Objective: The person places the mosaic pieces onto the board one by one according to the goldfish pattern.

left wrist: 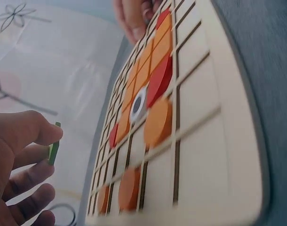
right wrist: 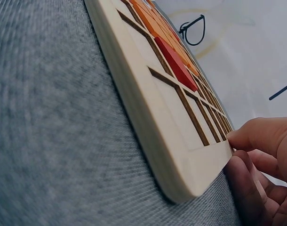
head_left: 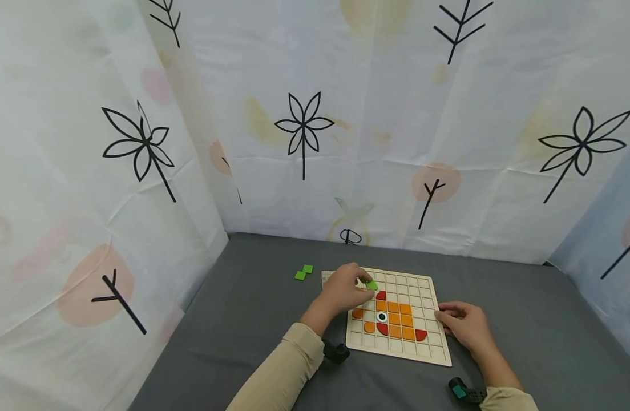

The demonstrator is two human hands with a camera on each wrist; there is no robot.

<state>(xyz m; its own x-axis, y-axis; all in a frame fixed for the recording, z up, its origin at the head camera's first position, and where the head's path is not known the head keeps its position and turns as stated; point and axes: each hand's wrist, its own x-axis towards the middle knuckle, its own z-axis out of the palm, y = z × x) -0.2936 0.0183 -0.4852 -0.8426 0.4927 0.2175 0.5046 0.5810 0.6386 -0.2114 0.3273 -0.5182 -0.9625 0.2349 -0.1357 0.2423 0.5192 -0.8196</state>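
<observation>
My left hand (head_left: 343, 291) pinches a small green tile (head_left: 371, 285) between thumb and fingers, above the far left part of a wooden grid board (head_left: 423, 297). In the left wrist view the green tile (left wrist: 53, 147) is seen edge-on, apart from the board. Orange square tiles (head_left: 394, 318), red quarter-round tiles (head_left: 420, 335), orange round tiles (head_left: 369, 327) and a white tile with a black eye (head_left: 382, 317) sit in the grid. My right hand (head_left: 466, 325) holds the board's right edge, thumb at the rim and fingers lower. Part of the board is hidden behind my left hand.
Two loose green square tiles (head_left: 303, 272) lie on the grey tabletop (head_left: 263, 308), left of the board. A patterned white curtain (head_left: 376, 142) hangs behind the table and along its sides. Black devices (head_left: 335, 351) are on both wrists.
</observation>
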